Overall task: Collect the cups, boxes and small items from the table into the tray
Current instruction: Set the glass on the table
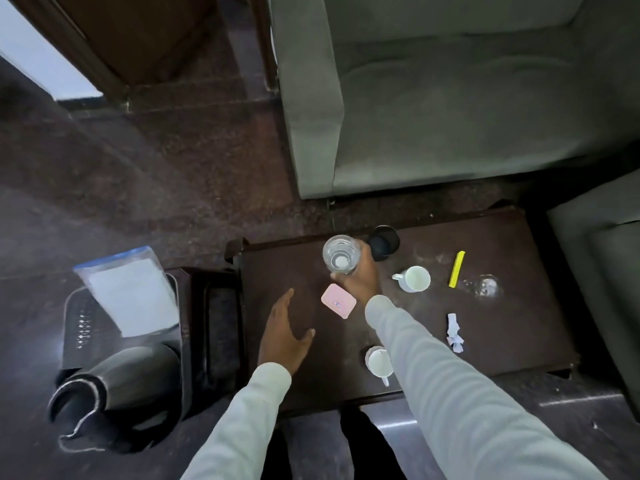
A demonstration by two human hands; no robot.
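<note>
Right hand [360, 278] wrapped around the side of a clear, round drinking glass [341, 254], upright, mouth up toward the camera, long axis vertical; cannot tell whether lifted or resting on the dark wooden bench [512, 341]. Left hand [282, 336] flat and relaxed, fingers straight, holding nothing, low over the bench. Between the hands, just beside the right wrist, a flat pink rounded-corner box [338, 301], lying on its broad face, long axis diagonal. Beyond the glass, a black round cup [383, 242]. Right of the right hand, a white handled mug [414, 279], a yellow stick-shaped packet [456, 269]. Under the right forearm, another white mug [378, 362]. Left of the left hand, a dark tray [74, 327]. Step in hand, judged: glass pickup. Next: carry leftward across to the tray, kept upright.
</note>
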